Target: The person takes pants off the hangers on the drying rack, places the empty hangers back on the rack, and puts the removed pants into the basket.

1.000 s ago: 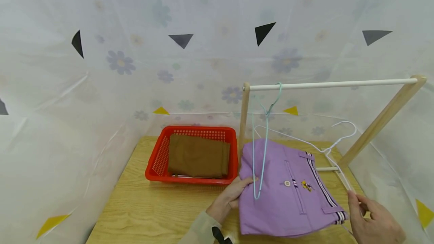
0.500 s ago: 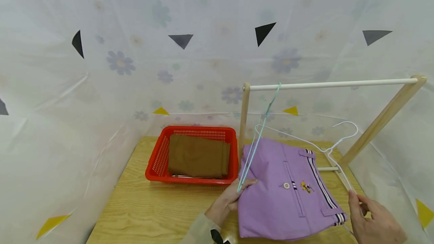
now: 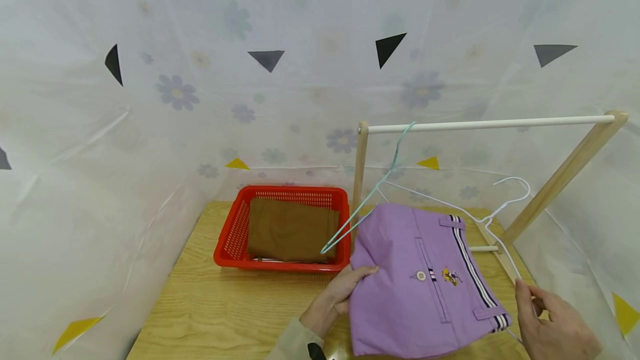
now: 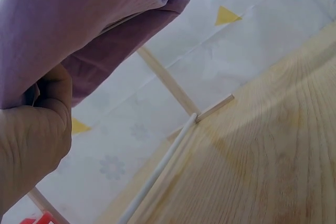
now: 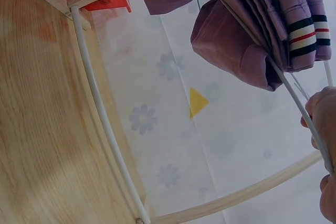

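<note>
Folded purple pants [image 3: 400, 288], with a buttoned pocket and striped trim, are held up over the table. My left hand [image 3: 335, 296] grips their left edge, thumb on top; in the left wrist view this hand [image 4: 39, 124] curls into the cloth. A white wire hanger [image 3: 440, 203] has its hook pointing up and back; its wire runs into the pants' folds in the right wrist view. With thumb and fingers my right hand [image 3: 555, 321] pinches the hanger's right end. From the rack bar a mint-green hanger [image 3: 372, 192] hangs tilted left, empty.
The rack, with a white top bar [image 3: 500, 125] and wooden legs, stands behind the pants. A red basket [image 3: 232, 264] left of it holds folded brown cloth [image 3: 292, 230]. The wooden table [image 3: 215, 315] is enclosed by a patterned plastic sheet [image 3: 300, 88].
The mint-green hanger has swung left, from in front of the pants to over the basket's right side. The pants' left part has shifted slightly left and toward me. Both hands keep their hold.
</note>
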`<state>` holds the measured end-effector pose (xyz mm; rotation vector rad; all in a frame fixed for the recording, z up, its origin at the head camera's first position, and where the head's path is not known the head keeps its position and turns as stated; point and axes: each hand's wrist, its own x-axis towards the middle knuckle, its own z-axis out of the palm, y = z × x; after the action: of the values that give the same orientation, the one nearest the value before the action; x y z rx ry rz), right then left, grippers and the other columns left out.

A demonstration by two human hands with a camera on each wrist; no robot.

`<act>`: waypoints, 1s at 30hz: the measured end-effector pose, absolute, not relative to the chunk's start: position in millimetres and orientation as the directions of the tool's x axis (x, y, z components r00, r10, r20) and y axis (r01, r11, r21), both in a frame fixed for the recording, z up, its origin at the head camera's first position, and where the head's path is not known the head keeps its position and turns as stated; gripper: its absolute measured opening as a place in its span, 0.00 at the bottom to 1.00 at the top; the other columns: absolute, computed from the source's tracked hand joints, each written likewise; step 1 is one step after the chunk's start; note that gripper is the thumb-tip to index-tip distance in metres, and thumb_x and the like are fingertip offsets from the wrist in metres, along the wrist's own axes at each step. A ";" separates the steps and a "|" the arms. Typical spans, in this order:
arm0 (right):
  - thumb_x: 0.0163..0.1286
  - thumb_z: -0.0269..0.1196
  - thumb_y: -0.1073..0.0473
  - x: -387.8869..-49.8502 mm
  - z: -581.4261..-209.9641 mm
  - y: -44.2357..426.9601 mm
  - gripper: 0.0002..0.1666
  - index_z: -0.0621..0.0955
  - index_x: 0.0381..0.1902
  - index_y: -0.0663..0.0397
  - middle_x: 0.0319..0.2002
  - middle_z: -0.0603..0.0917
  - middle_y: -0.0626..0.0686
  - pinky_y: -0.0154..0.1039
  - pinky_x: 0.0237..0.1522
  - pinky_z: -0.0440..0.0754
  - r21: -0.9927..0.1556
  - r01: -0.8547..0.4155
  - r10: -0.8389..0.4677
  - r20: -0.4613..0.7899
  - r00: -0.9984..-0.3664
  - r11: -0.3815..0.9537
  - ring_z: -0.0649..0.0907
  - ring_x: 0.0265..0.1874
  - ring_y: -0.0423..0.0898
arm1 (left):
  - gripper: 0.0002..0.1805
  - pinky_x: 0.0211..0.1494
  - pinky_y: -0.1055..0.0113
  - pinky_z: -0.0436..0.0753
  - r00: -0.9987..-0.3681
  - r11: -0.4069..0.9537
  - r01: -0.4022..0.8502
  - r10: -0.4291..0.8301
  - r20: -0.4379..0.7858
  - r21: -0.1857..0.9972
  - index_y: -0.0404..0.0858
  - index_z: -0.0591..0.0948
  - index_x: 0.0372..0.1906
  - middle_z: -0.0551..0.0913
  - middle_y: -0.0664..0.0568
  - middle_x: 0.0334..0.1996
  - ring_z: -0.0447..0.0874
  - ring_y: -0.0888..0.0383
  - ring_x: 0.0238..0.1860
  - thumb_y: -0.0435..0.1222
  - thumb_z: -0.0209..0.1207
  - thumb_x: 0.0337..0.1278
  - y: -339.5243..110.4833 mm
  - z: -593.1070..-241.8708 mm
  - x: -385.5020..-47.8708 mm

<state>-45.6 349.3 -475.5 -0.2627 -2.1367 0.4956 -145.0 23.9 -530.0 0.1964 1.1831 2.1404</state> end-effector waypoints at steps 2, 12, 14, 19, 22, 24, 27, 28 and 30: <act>0.67 0.71 0.56 -45.2 -476.1 349.8 0.18 0.90 0.32 0.70 0.19 0.84 0.62 0.24 0.22 0.56 -0.436 -0.002 0.357 0.739 -0.572 0.900 0.55 0.27 0.09 | 0.09 0.42 0.73 0.85 -0.762 -0.365 -0.487 0.621 -0.182 0.793 0.47 0.74 0.49 0.86 0.63 0.36 0.86 0.69 0.36 0.40 0.58 0.69 23.3 -528.9 -144.0; 0.68 0.69 0.51 -46.5 -481.0 355.4 0.22 0.90 0.32 0.70 0.20 0.84 0.63 0.24 0.22 0.58 -0.412 -0.053 0.318 0.774 -0.547 0.910 0.57 0.30 0.07 | 0.06 0.44 0.74 0.85 -0.782 -0.394 -0.467 0.602 -0.161 0.792 0.49 0.76 0.48 0.86 0.64 0.37 0.86 0.69 0.38 0.38 0.56 0.69 20.9 -525.5 -138.7; 0.69 0.69 0.52 -46.8 -479.5 355.7 0.21 0.90 0.31 0.69 0.18 0.83 0.57 0.25 0.22 0.58 -0.419 -0.042 0.326 0.762 -0.559 0.907 0.57 0.29 0.08 | 0.06 0.44 0.73 0.85 -0.781 -0.399 -0.464 0.606 -0.153 0.791 0.49 0.76 0.47 0.86 0.64 0.37 0.86 0.70 0.38 0.38 0.56 0.70 19.6 -525.2 -138.1; 0.71 0.67 0.53 -44.5 -472.2 356.2 0.19 0.90 0.32 0.66 0.18 0.76 0.39 0.26 0.21 0.58 -0.479 0.044 0.395 0.663 -0.636 0.876 0.56 0.23 0.13 | 0.07 0.45 0.73 0.85 -0.780 -0.404 -0.461 0.609 -0.144 0.790 0.50 0.76 0.49 0.86 0.64 0.38 0.86 0.70 0.38 0.39 0.55 0.70 16.6 -524.2 -137.0; 0.76 0.63 0.51 -41.9 -465.4 361.0 0.21 0.90 0.34 0.64 0.18 0.77 0.42 0.27 0.21 0.59 -0.493 0.128 0.414 0.530 -0.740 0.860 0.59 0.20 0.19 | 0.08 0.45 0.73 0.85 -0.782 -0.407 -0.462 0.607 -0.145 0.788 0.50 0.76 0.50 0.86 0.64 0.39 0.86 0.70 0.38 0.39 0.54 0.70 14.2 -522.8 -136.6; 0.80 0.58 0.50 -40.9 -460.4 369.4 0.24 0.88 0.36 0.65 0.19 0.79 0.48 0.29 0.22 0.61 -0.477 0.138 0.361 0.416 -0.835 0.868 0.63 0.19 0.25 | 0.08 0.45 0.73 0.85 -0.782 -0.412 -0.463 0.606 -0.143 0.785 0.49 0.76 0.50 0.86 0.64 0.38 0.86 0.70 0.38 0.38 0.54 0.70 12.1 -521.5 -136.2; 0.85 0.50 0.48 -40.3 -453.4 381.8 0.28 0.87 0.34 0.60 0.19 0.77 0.46 0.33 0.23 0.63 -0.430 0.145 0.261 0.225 -0.939 0.891 0.66 0.19 0.32 | 0.07 0.44 0.74 0.85 -0.783 -0.420 -0.467 0.605 -0.144 0.778 0.49 0.76 0.49 0.86 0.64 0.38 0.86 0.70 0.38 0.39 0.55 0.70 8.7 -518.2 -135.1; 0.86 0.47 0.49 -40.5 -451.7 385.7 0.28 0.86 0.33 0.58 0.19 0.76 0.45 0.34 0.24 0.64 -0.416 0.122 0.213 0.180 -0.960 0.901 0.66 0.19 0.33 | 0.07 0.43 0.74 0.85 -0.783 -0.422 -0.469 0.605 -0.145 0.776 0.50 0.76 0.49 0.86 0.64 0.38 0.86 0.70 0.37 0.39 0.55 0.69 7.6 -516.9 -134.5; 0.86 0.47 0.49 -40.9 -450.2 388.5 0.28 0.84 0.31 0.55 0.19 0.76 0.45 0.34 0.25 0.64 -0.395 0.106 0.180 0.154 -0.972 0.912 0.67 0.18 0.35 | 0.07 0.43 0.74 0.85 -0.782 -0.423 -0.471 0.606 -0.144 0.774 0.50 0.76 0.49 0.86 0.63 0.38 0.86 0.70 0.37 0.40 0.55 0.69 5.8 -514.4 -133.5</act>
<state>-40.9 388.5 -450.2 -0.2180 -2.8874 0.5810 -133.5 5.8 -514.4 0.2063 1.1328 2.2068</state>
